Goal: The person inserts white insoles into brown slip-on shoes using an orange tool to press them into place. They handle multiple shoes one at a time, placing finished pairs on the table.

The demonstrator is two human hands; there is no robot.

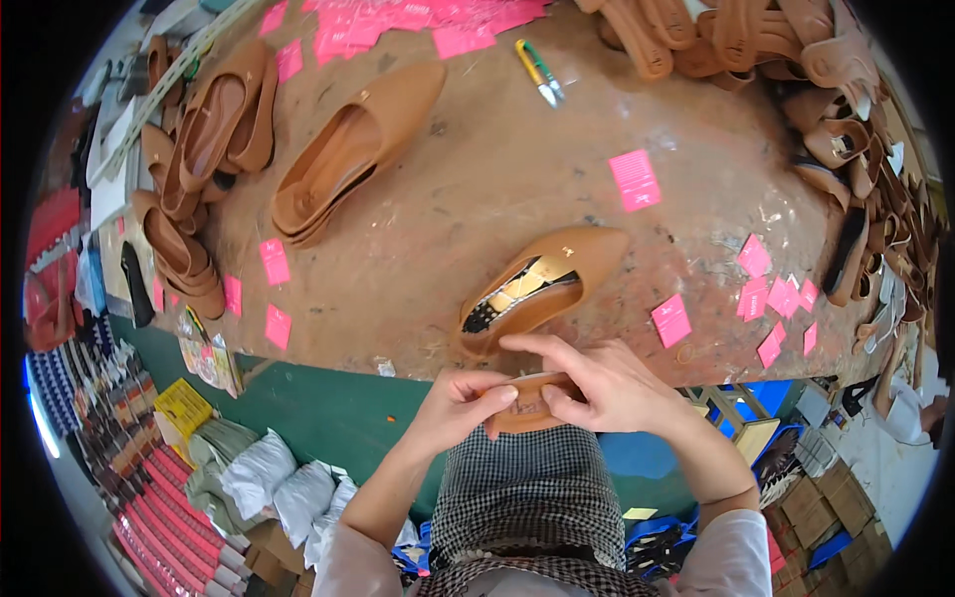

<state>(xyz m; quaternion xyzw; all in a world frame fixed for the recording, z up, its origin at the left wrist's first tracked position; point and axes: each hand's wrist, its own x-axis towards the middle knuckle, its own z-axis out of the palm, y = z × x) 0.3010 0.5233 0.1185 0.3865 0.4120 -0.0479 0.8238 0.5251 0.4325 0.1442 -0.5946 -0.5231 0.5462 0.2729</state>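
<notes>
Tan piece point(532, 415) is held in front of the body, just past the near table edge. It is gripped at one end by the left hand point(460, 406) and at the other by the right hand point(622, 386), both closed, thumbs on top; the fingers beneath are hidden. Whether the near shoe point(589, 261) is touched at its heel by the right forefinger cannot be told. A mark is borne by the piece, too small to be read; pale print is carried by the pink cards point(635, 180), also not legible. Heaped shoes point(738, 35) are cut off by the upper edge. The brown table point(418, 269) is stained and scuffed. White sacks point(261, 473) are seen at lower left.
</notes>
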